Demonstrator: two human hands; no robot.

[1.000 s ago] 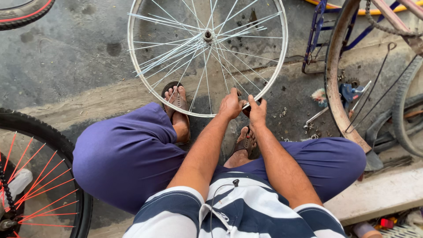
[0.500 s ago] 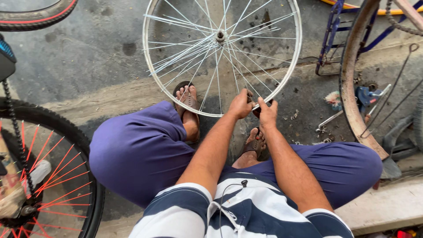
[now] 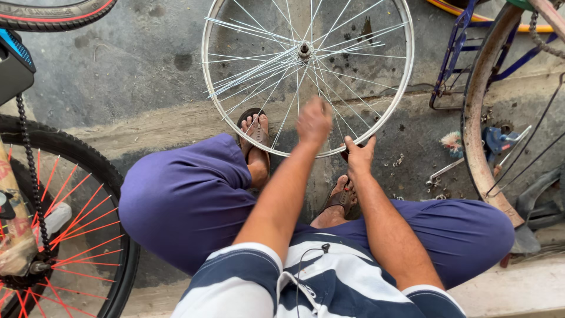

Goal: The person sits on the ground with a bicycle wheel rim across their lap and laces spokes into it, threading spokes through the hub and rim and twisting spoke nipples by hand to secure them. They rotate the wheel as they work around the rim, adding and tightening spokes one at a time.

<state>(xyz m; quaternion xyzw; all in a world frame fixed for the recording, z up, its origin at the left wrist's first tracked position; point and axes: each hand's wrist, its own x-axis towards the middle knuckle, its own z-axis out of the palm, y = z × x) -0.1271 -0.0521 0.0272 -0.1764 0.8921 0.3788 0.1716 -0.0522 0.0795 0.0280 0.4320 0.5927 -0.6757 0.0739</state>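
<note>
A bare silver bicycle wheel (image 3: 235, 118) with thin spokes stands upright on the concrete floor in front of my knees, its hub (image 3: 304, 50) near the top. My right hand (image 3: 360, 156) is closed on the lower right of the rim, with something small and dark under the fingers. Motion blurs my left hand (image 3: 313, 122), which hovers over the lower spokes just inside the rim, so its fingers are unclear. I sit with purple trousers and sandalled feet (image 3: 257, 138) against the wheel's bottom edge.
A bicycle wheel with red spokes and a black tyre (image 3: 88, 165) stands at the left, with a chain above it. A rusty rim (image 3: 478, 118) and a blue frame (image 3: 456, 47) stand at the right. Small tools and nuts (image 3: 444, 171) lie on the floor.
My left hand has left the bottom of the rim, where it was beside the right hand, and moved up over the spokes. The right hand stays on the rim.
</note>
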